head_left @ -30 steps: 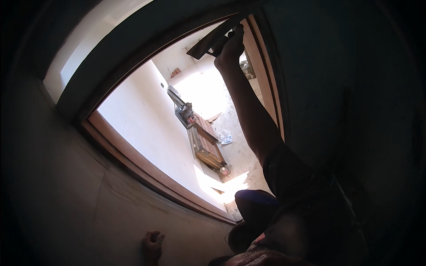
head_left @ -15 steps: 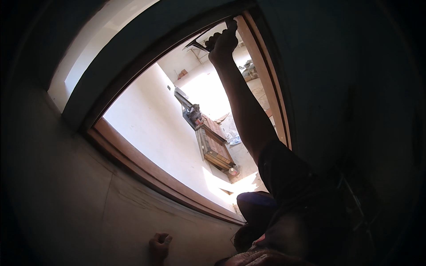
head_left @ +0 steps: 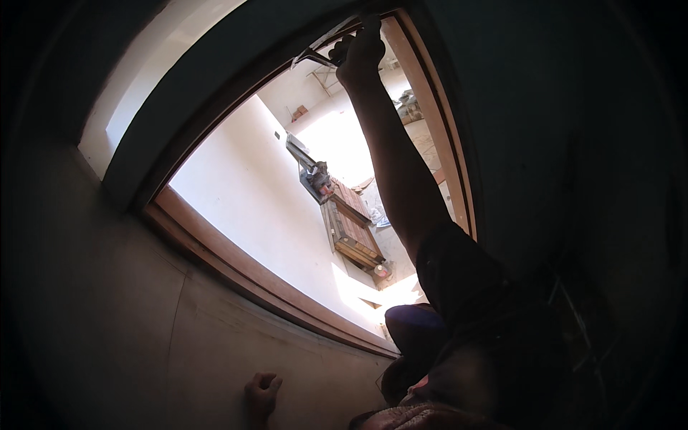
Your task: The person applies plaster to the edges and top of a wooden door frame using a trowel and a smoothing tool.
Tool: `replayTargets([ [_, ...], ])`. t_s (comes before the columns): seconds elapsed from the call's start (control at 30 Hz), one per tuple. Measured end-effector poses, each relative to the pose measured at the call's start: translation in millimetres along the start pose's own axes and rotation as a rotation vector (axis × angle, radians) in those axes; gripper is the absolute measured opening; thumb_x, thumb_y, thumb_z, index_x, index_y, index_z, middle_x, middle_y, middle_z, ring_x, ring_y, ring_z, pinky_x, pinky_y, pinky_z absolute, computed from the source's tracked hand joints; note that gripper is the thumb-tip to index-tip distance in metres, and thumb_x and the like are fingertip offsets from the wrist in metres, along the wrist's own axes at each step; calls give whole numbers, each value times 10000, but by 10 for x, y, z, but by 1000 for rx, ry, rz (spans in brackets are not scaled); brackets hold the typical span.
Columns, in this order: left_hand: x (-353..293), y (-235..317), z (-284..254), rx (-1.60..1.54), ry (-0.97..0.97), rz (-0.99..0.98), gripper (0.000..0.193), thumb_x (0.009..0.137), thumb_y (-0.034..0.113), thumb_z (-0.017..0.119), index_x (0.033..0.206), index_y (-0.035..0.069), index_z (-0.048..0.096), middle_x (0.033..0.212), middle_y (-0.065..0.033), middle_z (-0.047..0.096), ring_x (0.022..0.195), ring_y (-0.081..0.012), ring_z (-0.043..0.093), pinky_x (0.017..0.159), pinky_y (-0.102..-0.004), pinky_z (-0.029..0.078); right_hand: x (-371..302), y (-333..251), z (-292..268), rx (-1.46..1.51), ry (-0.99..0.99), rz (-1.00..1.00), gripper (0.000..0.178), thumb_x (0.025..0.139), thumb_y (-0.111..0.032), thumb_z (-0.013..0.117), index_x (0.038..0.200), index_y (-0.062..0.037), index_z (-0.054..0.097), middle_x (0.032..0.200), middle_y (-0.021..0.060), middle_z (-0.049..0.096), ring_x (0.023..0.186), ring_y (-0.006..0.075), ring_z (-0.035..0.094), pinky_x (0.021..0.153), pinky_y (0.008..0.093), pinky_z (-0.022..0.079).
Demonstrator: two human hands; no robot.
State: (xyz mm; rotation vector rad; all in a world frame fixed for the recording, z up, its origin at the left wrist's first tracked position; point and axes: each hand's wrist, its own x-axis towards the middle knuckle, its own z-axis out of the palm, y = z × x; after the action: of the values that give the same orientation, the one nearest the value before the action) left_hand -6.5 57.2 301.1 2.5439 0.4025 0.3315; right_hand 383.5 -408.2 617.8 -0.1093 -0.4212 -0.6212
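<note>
Nearest my head view, the left hand (head_left: 264, 391) hangs low by the wall (head_left: 215, 351), fingers curled inward, and I cannot tell whether it holds anything. Farther up, at the end of the raised arm, I have the right hand (head_left: 360, 56) closed around the handle of a flat trowel (head_left: 316, 56), high against the top of the wooden frame (head_left: 269, 290), its long axis slanting from lower left to upper right, nearly edge-on; beyond lies a wooden crate-like stack (head_left: 353, 229).
</note>
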Motion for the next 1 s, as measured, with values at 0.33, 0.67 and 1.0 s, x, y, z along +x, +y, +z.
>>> replayTargets([
  [0.33,32,303,-64,-15,59,-13,304,791,218,770,966,-16,687,843,-138,714,774,-202,689,731,-327,547,-47,402,416,-34,46,9,526,1024,-509,414,1069,-15,589,730,18,554,559,95,498,466,262,398],
  [0.67,97,242,-24,42,60,142,271,800,220,761,926,-9,689,839,-157,714,800,-241,710,736,-352,555,-994,1375,704,-146,95,83,562,1000,-548,447,967,4,549,835,65,556,767,153,544,694,309,468],
  [1.0,47,151,-30,154,41,194,287,805,248,747,891,-18,684,833,-171,716,799,-268,720,746,-375,562,-510,571,173,86,120,34,407,962,-474,532,883,-90,422,580,15,403,399,137,443,371,306,433],
])
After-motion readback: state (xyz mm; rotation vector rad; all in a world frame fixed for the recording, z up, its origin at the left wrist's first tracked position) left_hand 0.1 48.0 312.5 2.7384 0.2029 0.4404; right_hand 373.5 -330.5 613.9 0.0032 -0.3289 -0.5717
